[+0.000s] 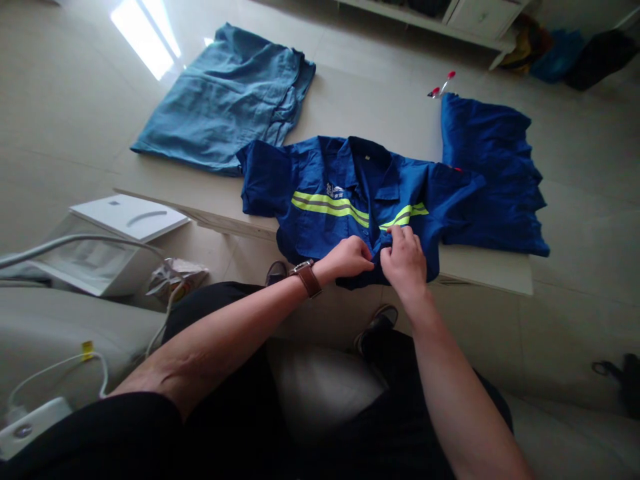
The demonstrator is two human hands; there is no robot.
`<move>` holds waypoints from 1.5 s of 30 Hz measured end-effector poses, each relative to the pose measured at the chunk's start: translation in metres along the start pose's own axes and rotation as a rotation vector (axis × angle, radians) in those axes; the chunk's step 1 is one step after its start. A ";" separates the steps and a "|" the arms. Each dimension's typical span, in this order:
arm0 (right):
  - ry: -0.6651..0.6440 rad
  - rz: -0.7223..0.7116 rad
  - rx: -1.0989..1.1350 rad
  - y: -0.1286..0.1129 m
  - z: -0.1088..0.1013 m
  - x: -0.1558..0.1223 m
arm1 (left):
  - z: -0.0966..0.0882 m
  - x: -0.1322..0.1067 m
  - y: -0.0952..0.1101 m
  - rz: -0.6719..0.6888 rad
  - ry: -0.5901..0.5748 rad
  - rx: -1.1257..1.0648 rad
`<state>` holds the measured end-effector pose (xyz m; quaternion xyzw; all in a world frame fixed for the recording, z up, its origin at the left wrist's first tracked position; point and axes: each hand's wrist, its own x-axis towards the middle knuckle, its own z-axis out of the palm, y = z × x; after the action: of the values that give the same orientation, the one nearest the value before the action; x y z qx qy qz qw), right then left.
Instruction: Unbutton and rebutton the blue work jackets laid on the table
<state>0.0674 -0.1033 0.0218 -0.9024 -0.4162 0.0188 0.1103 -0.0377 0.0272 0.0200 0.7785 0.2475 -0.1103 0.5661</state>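
Observation:
A dark blue work shirt (325, 180) with yellow reflective stripes lies front-up on a low white table (485, 267), its lower hem hanging over the near edge. My left hand (347, 258), with a brown-strapped watch on the wrist, is closed on the shirt's front placket near the hem. My right hand (403, 257) pinches the same front edge right beside it. Both hands meet at the shirt's centre, below the stripes.
A lighter blue garment (225, 100) lies at the table's far left, a dark blue one (493, 173) at the right. Small red-tipped items (441, 87) sit behind. A white box (115, 240) and cables stand on the floor at left. My legs and shoes are below.

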 end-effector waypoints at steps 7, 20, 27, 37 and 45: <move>-0.171 0.168 -0.111 0.004 0.002 0.004 | -0.002 -0.003 -0.001 0.001 -0.122 0.176; 0.081 -0.065 0.506 -0.004 -0.007 0.003 | -0.015 0.007 -0.004 0.050 0.156 -0.041; 0.155 -0.028 0.508 -0.004 -0.014 0.001 | 0.003 0.023 -0.009 0.162 0.143 -0.528; 0.108 0.103 0.346 0.005 -0.017 0.001 | 0.006 0.017 -0.007 0.244 0.189 -0.350; 0.023 0.117 0.368 0.005 -0.016 -0.001 | -0.018 0.020 -0.011 0.051 0.159 -0.158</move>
<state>0.0725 -0.1098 0.0364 -0.8898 -0.3511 0.0905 0.2770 -0.0277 0.0515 0.0078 0.7439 0.2795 -0.0141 0.6068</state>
